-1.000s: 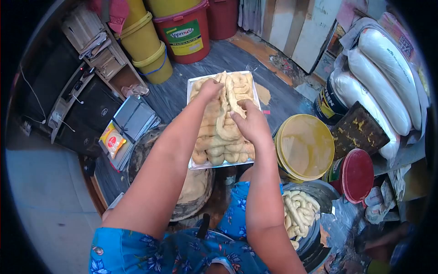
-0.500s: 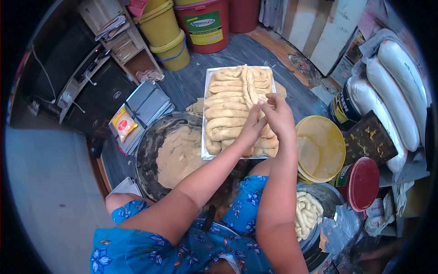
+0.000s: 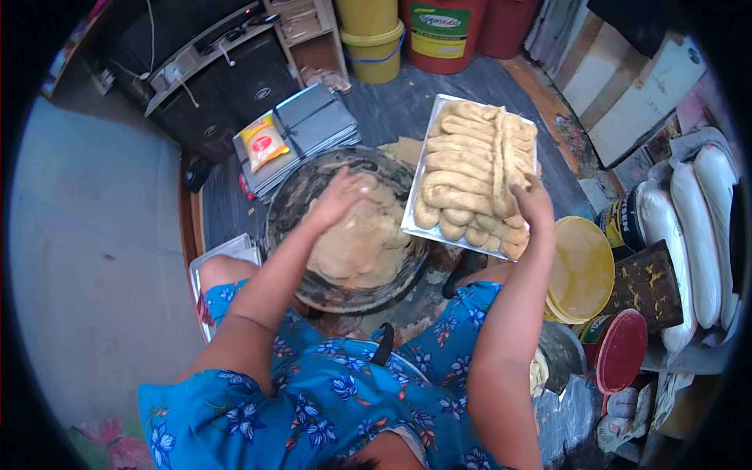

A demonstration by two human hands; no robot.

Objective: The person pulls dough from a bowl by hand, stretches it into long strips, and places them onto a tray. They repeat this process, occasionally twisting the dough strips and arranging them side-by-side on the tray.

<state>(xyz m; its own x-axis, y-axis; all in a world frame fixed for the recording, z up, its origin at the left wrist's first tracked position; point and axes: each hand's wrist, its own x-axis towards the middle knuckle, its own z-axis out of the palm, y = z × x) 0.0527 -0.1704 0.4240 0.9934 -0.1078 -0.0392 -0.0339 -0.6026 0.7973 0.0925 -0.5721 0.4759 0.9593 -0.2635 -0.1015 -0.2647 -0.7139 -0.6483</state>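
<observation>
My left hand [image 3: 345,197] hovers over a wide black basin [image 3: 286,168] that holds a tan, flour-like powder [image 3: 356,254]. Its fingers are stretched out, with nothing visible in them. My right hand [image 3: 534,201] is at the right side of a white tray [image 3: 415,192], its fingers curled on a long dough rope [image 3: 507,157]. That rope lies across the ends of several thick, coated dough twists [image 3: 464,172] stacked in rows on the tray. The undersides of the right fingers are hidden.
Right of the tray stand a yellow tub [image 3: 581,270], a red-lidded bucket [image 3: 623,352] and long white packed bags [image 3: 701,227]. Stacked grey trays [image 3: 321,117] with a yellow packet [image 3: 264,143] lie beyond the basin. Yellow and red buckets [image 3: 442,35] stand at the back.
My hands have parted: the left has moved from the dough to above the basin, while the right stays at the tray. The view has turned left, so the tray appears further right.
</observation>
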